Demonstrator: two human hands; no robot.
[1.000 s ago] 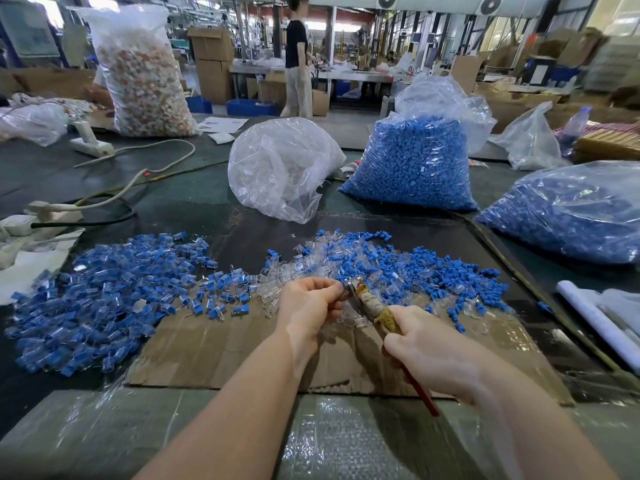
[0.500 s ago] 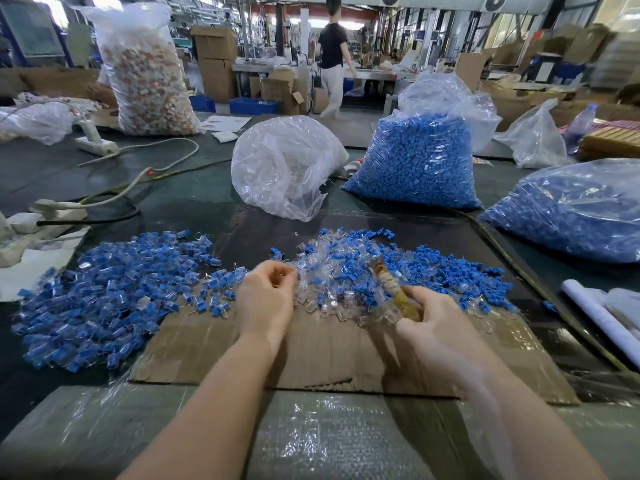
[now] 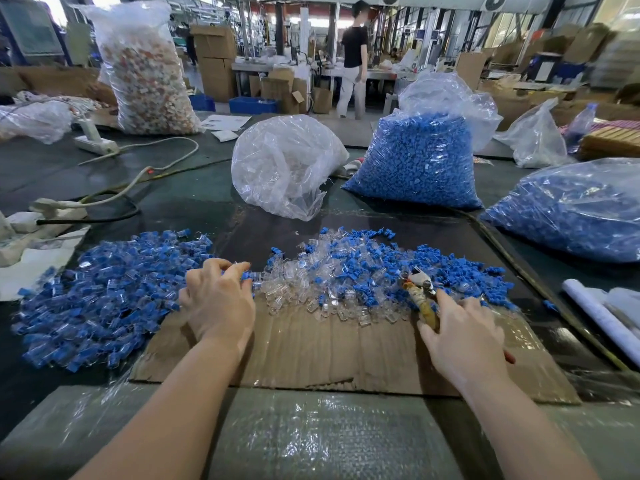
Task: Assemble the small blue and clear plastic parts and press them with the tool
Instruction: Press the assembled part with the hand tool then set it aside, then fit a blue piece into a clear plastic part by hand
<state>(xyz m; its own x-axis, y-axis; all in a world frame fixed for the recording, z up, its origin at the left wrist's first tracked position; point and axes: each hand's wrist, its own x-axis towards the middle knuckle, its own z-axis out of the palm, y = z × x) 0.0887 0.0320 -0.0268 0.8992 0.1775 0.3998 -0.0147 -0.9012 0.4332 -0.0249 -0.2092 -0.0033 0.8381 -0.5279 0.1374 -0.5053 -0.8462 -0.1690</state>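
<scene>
— Where are the parts just now?

— In two heaps on the counter (image 3: 194, 199). On the left lies the assembled pile (image 3: 104, 292), each piece a clear shell with a blue insert inside, so the heap reads mostly blue with a glassy sheen. In the middle, spilling onto the cardboard sheet (image 3: 329, 348), lies the loose pile (image 3: 363, 275): clear plastic housings towards the near edge, small ridged blue plugs scattered over and behind them.

— And the hands?

— The left hand (image 3: 218, 306) rests at the seam between the two heaps, knuckles up, fingers bent down into the pieces. Whether its grip has closed on one I cannot tell (the fingertips are buried among the blue). The right hand (image 3: 460, 337) lies at the right end of the loose pile, forefinger stretched forward, its grip wrapped around the tool (image 3: 420, 292).

— What does the tool look like?

— Pliers-like: a metal nose pointing away from the person into the parts, a yellowish wrapped handle, and a red tip showing past the heel of the palm.

— Anything behind?

— A crumpled clear bag (image 3: 284, 164), and two bags of blue parts (image 3: 419, 161) further right.
</scene>
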